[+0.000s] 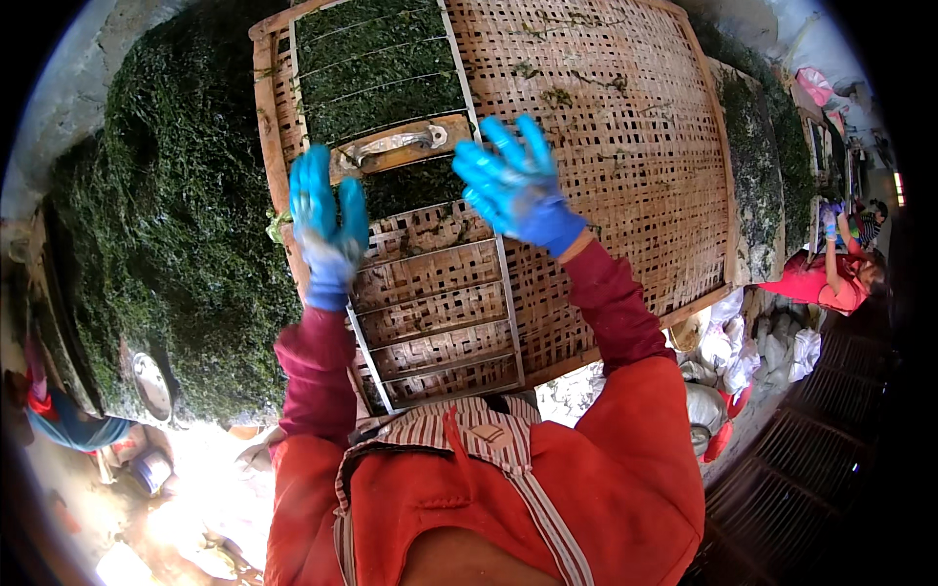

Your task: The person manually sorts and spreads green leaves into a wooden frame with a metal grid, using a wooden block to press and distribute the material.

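Frame (pixel 391 156) with wire slats and a metal handle (pixel 391 145) is seen at upper centre of the picture, lying on a large woven bamboo tray (pixel 625 156). Dark green shredded leaf (pixel 376 68) is spread inside the frame above the handle; below it, the slats are bare over the weave. Both hands are gloved in blue and raised just in front of the frame. Left hand (pixel 327 230) is held at the frame's left edge, fingers together and pointing up, gripping nothing; whether it touches the frame cannot be told. Right hand (pixel 516 186) is spread open at the frame's right edge, fingers apart, empty. Red sleeves and a red apron over a striped shirt fill the lower centre. A broad mat of green leaf (pixel 166 225) is seen at left. At right edge, another person in red (pixel 831 278) is seated beside more leaf-covered trays (pixel 767 166).
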Tool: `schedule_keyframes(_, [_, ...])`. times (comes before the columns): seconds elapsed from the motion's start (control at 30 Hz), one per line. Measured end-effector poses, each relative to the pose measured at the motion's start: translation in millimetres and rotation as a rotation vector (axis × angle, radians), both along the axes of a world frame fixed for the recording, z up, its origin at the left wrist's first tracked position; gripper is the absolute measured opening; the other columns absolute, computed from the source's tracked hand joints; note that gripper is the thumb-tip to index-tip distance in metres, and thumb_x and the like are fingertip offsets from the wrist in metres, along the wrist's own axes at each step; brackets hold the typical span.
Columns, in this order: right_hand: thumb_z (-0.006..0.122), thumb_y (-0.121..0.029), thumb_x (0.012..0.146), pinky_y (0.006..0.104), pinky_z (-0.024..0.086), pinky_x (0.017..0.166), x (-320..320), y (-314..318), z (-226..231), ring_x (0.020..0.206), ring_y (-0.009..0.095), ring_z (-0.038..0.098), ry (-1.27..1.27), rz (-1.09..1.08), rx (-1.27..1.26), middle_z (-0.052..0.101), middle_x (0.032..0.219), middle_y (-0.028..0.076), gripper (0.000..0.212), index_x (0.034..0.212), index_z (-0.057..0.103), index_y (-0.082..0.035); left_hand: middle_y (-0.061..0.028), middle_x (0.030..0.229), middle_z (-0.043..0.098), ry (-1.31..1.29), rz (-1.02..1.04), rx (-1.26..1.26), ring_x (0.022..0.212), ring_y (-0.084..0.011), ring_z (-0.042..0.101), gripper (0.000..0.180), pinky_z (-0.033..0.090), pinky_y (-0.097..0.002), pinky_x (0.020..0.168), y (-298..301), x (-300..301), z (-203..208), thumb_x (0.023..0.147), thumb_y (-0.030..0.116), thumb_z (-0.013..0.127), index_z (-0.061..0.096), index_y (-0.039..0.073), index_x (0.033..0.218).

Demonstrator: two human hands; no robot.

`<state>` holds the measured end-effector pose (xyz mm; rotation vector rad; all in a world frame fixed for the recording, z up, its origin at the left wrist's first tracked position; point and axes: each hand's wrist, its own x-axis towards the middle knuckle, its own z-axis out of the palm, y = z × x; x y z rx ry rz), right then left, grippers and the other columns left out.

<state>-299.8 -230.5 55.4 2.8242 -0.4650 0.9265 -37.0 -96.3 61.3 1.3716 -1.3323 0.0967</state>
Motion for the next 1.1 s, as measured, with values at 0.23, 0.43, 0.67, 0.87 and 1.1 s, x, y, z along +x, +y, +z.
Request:
schedule_keyframes(0.23, [0.068,-0.017,0.098,0.0373,0.051,0.1,10,-10,2,0.111,0.019,0.063,-0.203,0.138,0.61,0.066,0.125,0.005,0.035,0.132,0.067,-0.009,-0.0078,0.153,0.052,-0.638,0.15,0.775,0.153,-0.0346,0.028,0.024,0.018,-0.05,0.126,-60,10,39,0.089,0.025,0.07,0.069,0.01,0.107])
schedule_keyframes(0.43, [0.067,-0.007,0.1,0.0233,0.051,0.089,-11,-42,-13,0.102,0.008,0.063,-0.688,-0.012,1.008,0.069,0.124,0.004,0.043,0.142,0.058,0.0,-0.0128,0.145,0.058,-0.675,0.235,0.5,0.146,-0.039,0.039,0.016,0.023,-0.0532,0.124,-20,23,57,0.083,0.01,0.065,0.067,0.008,0.099])
schedule_keyframes(0.67, [0.061,-0.021,0.101,0.0475,0.038,0.115,131,5,-1,0.14,0.04,0.045,0.137,-0.245,0.286,0.052,0.148,0.021,0.045,0.142,0.056,-0.005,-0.0116,0.145,0.056,-0.52,0.024,0.586,0.147,-0.0339,0.039,0.032,0.021,-0.052,0.126,-20,-11,-48,0.09,0.024,0.059,0.067,0.008,0.116])
schedule_keyframes(0.87, [0.052,-0.019,0.105,0.0473,0.035,0.119,124,-3,-15,0.142,0.037,0.044,-0.056,-0.218,0.269,0.058,0.145,0.015,0.036,0.136,0.064,-0.007,-0.0115,0.145,0.056,0.018,-0.127,0.311,0.139,-0.0355,0.045,0.068,0.028,-0.0495,0.123,52,70,-11,0.079,0.041,0.081,0.06,0.014,0.138])
schedule_keyframes(1.1, [0.043,-0.03,0.109,0.0495,0.036,0.117,134,-6,-17,0.136,0.038,0.051,-0.037,-0.202,0.261,0.061,0.14,0.016,0.042,0.132,0.066,-0.003,-0.0113,0.173,0.008,-0.066,0.361,1.6,0.157,-0.0438,0.007,0.115,0.021,-0.0676,0.121,88,255,-37,0.076,0.023,0.086,0.014,0.039,0.164])
